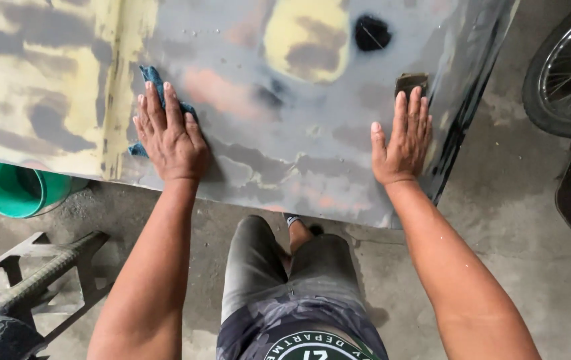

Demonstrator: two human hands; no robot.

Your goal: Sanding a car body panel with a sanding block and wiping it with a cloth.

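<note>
nearest the camera are the person's own knees in dark shorts, above bare concrete floor (499, 220). just beyond them runs the near edge of a large car body panel (285, 140), patched in grey primer, yellow filler and pinkish spots, with one black round spot toward its far side.

the left hand (169, 130) lies flat, fingers spread, pressing a blue cloth (155, 83) against the panel a little in from the near edge; the cloth pokes out past the fingertips and beside the wrist. the right hand (402, 137) also lies flat and open, close to the panel's right edge, its fingertips resting on a small brownish sanding pad (411, 82) that shows just beyond them. the pad's long side runs across the fingers. neither hand is closed around anything; both press down with the palm.

the two hands are well apart, with grey primer between them. the right one is nearer the pad, the left nearer the yellow patches.

a green bucket (12, 190) sits under the panel's near left corner, a metal stand (39, 273) lower left, a spoked wheel (565, 73) far right. no labels or signs can be made out on the panel.
</note>
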